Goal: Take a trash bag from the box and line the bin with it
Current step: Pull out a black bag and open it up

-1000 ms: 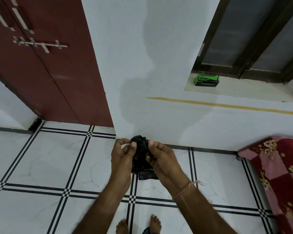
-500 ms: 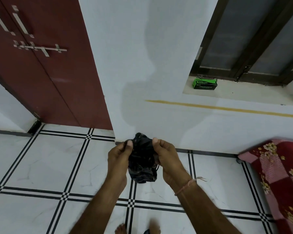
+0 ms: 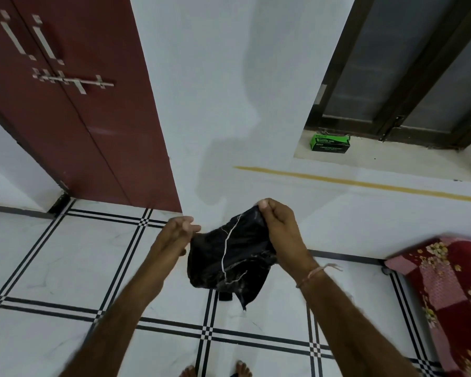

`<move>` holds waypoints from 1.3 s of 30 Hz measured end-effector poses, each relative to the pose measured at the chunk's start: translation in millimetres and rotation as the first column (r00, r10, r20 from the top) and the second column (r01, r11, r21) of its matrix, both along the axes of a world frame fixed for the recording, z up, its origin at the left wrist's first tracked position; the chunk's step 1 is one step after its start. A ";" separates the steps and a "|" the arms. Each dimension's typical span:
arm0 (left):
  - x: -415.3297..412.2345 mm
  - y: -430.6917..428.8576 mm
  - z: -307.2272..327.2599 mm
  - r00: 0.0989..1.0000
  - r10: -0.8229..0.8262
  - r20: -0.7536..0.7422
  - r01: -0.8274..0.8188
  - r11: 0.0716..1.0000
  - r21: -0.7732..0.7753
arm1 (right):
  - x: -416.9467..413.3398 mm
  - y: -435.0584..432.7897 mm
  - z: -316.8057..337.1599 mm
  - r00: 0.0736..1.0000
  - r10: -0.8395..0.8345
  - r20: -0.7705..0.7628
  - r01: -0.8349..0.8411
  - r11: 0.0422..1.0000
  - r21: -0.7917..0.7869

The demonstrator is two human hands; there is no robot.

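Your right hand pinches the trash bag at its top edge; your left hand pinches its left edge. The black bag hangs crumpled between them, long axis slanting down toward the floor, its tip pointing down. Well beyond the bag, the green box sits on the window ledge.

Print on the green box is too small to read. The bottom edge cuts off both feet. The right edge crops the floral bedcover.
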State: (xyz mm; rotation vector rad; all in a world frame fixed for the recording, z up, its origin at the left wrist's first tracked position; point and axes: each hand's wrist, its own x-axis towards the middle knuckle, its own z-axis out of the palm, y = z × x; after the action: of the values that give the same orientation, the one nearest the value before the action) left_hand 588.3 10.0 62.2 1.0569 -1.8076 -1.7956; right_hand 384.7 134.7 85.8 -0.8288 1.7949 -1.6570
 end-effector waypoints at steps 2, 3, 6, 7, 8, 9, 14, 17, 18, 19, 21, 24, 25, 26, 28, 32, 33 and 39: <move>-18.9 6.7 19.2 0.992 -0.104 0.075 0.098 0.992 0.083 | -2.7 -3.0 4.4 0.994 0.111 -0.004 -0.111 0.994 0.008; -24.8 9.9 22.5 0.979 -0.194 0.062 0.187 0.978 0.095 | -4.9 -6.1 4.8 0.989 0.147 0.002 -0.147 0.989 0.014; -35.6 20.9 22.2 0.954 -0.285 -0.093 0.297 0.944 0.146 | -13.5 -11.3 9.7 0.976 0.202 0.085 -0.205 0.978 0.034; -34.7 23.5 20.4 0.963 -0.232 -0.139 0.255 0.951 0.177 | -17.9 -12.9 9.2 0.982 0.176 0.063 -0.180 0.981 0.067; -36.1 28.2 21.9 0.971 -0.168 -0.171 0.201 0.959 0.201 | -21.4 -13.9 7.5 0.993 0.114 -0.035 -0.109 0.986 0.126; -39.0 31.3 21.4 0.979 -0.092 -0.184 0.132 0.966 0.220 | -22.4 -12.1 6.5 0.975 -0.002 -0.221 0.045 0.981 0.190; -49.4 54.7 24.3 0.987 0.087 -0.134 -0.060 0.979 0.194 | 20.8 24.3 23.3 0.996 -0.063 0.069 0.053 0.989 0.134; -49.8 63.0 25.4 0.993 0.034 -0.109 -0.020 0.992 0.125 | 35.3 33.5 17.4 0.898 0.123 0.421 -0.184 0.977 0.107; -49.3 64.6 25.9 0.993 0.023 -0.115 -0.009 0.993 0.116 | 34.9 33.6 14.0 0.884 0.118 0.453 -0.178 0.980 0.091; -48.3 66.6 27.0 0.992 0.015 -0.126 0.000 0.993 0.114 | 33.7 33.5 11.7 0.873 0.111 0.474 -0.167 0.983 0.078; -46.5 70.9 27.3 0.989 0.017 -0.145 0.002 0.992 0.128 | 31.2 35.0 6.9 0.862 0.107 0.496 -0.154 0.987 0.055; -46.2 75.2 24.8 0.986 0.043 -0.162 -0.017 0.987 0.159 | 31.0 36.7 5.6 0.840 0.079 0.537 -0.130 0.990 0.058; -46.5 76.0 23.1 0.984 0.048 -0.172 -0.016 0.983 0.184 | 30.4 36.4 3.8 0.829 0.062 0.556 -0.120 0.990 0.069; -47.1 77.2 22.9 0.979 0.064 -0.194 -0.018 0.973 0.229 | 29.0 36.2 1.0 0.819 0.038 0.573 -0.105 0.991 0.084; -47.2 76.8 23.3 0.959 0.151 -0.240 -0.053 0.927 0.370 | 24.4 34.9 -6.3 0.767 -0.038 0.640 -0.046 0.992 0.114; -40.0 63.4 13.4 0.876 0.417 -0.243 -0.153 0.717 0.680 | 10.1 36.0 -10.4 0.572 -0.184 0.800 0.137 0.982 0.129; -36.7 59.1 9.9 0.846 0.484 -0.225 -0.170 0.643 0.747 | 6.7 36.8 -11.1 0.532 -0.196 0.823 0.172 0.978 0.121; -28.9 41.4 -2.4 0.797 0.574 -0.188 -0.205 0.551 0.809 | -2.9 45.0 -22.8 0.634 -0.072 0.770 0.050 0.997 0.052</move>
State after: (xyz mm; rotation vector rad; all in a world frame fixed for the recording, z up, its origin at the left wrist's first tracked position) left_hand 559.4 51.3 59.8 1.0779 -0.4117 -2.2664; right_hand 381.8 179.8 63.0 0.0251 1.2097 -1.6558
